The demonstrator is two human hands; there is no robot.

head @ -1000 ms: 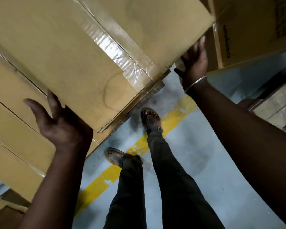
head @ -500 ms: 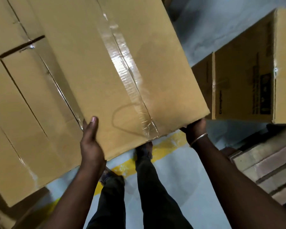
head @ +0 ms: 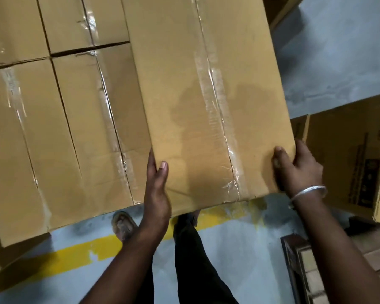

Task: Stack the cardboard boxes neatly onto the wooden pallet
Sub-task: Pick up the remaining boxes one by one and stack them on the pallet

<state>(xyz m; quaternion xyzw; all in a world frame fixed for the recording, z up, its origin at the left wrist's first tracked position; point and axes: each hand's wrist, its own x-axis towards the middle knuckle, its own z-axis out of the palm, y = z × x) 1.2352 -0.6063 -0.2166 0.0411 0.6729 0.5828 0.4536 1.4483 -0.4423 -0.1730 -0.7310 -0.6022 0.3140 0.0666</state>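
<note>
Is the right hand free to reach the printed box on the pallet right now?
Probably not: the right hand grips the near corner of the carried box, as does the left hand. The printed box sits just beyond.

Dim, soft-focus wide-angle view — glare on tape (head: 215,88), bowed edges

Taped brown cardboard box (head: 206,95) beside stacked boxes (head: 59,117)

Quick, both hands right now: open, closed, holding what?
Left hand: grips the taped cardboard box at its near left corner, thumb on top.
Right hand: grips the same box's near right corner, fingers curled over the edge.
</note>
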